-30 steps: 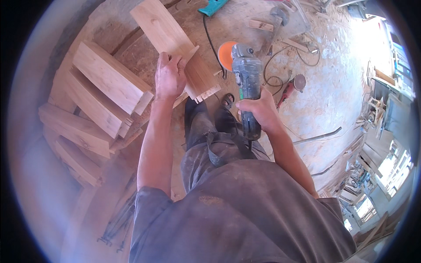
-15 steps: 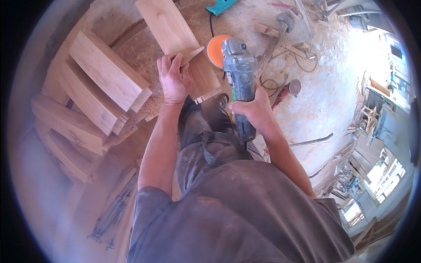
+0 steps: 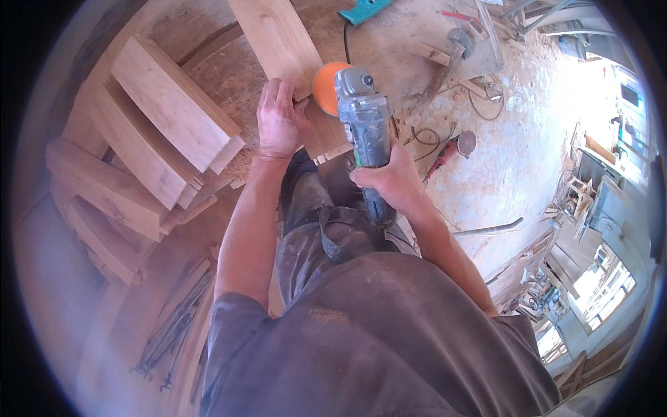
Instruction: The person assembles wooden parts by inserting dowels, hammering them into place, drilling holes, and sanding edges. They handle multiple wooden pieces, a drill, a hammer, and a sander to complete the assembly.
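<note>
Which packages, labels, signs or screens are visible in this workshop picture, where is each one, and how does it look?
No package, sign or screen is clear enough to tell.
The grey angle grinder in the right hand, with an orange disc, shows no readable label; its body is dusty.
The left hand presses on a plain wooden plank without any marking.
The bright, cluttered area at the right edge is too blurred to tell.

Strong daylight floods in from the right, bleaching the pale sawdust-covered floor [image 3: 528,139] to glare, while the left side sits dimmer and hazy. Fisheye distortion bends straight edges toward the black rim, where detail goes soft.
</note>
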Demonstrator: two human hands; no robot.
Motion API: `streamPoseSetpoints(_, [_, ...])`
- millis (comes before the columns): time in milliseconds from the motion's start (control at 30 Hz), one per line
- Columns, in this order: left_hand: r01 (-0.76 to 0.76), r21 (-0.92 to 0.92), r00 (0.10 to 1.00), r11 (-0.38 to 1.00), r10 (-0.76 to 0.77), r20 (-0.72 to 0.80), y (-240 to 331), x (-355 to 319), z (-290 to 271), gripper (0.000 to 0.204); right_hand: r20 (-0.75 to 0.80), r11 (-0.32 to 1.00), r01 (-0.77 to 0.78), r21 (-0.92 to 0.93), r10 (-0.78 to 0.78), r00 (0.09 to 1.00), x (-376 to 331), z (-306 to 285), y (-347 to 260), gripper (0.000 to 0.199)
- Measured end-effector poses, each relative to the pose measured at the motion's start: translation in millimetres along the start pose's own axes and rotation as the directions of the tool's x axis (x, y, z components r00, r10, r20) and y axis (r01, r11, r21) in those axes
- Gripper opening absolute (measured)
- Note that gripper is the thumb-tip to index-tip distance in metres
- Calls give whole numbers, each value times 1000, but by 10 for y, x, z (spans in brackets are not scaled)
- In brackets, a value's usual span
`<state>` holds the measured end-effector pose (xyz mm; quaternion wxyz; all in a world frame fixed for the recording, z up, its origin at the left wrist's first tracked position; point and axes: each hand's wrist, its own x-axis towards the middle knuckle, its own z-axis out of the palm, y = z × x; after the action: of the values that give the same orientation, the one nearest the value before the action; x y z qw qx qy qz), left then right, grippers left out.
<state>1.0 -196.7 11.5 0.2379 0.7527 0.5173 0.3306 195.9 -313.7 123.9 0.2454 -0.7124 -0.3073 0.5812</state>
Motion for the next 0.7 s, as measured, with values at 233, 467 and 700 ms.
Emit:
streamPoseSetpoints(233, [57, -82, 998, 995, -58, -8, -10, -34, 15, 75, 21, 999, -37, 17, 37, 999, 2, 38, -57, 60])
streamPoseSetpoints(467, [61, -82, 998, 995, -60, 11, -41, -64, 34, 75, 44, 997, -24, 72, 21, 999, 36, 31, 27, 58])
streamPoseSetpoints(700, [33, -55, 999, 998, -33, -10, -39, -69, 34, 75, 25, 996, -62, 70, 61, 998, 9, 19, 50, 59])
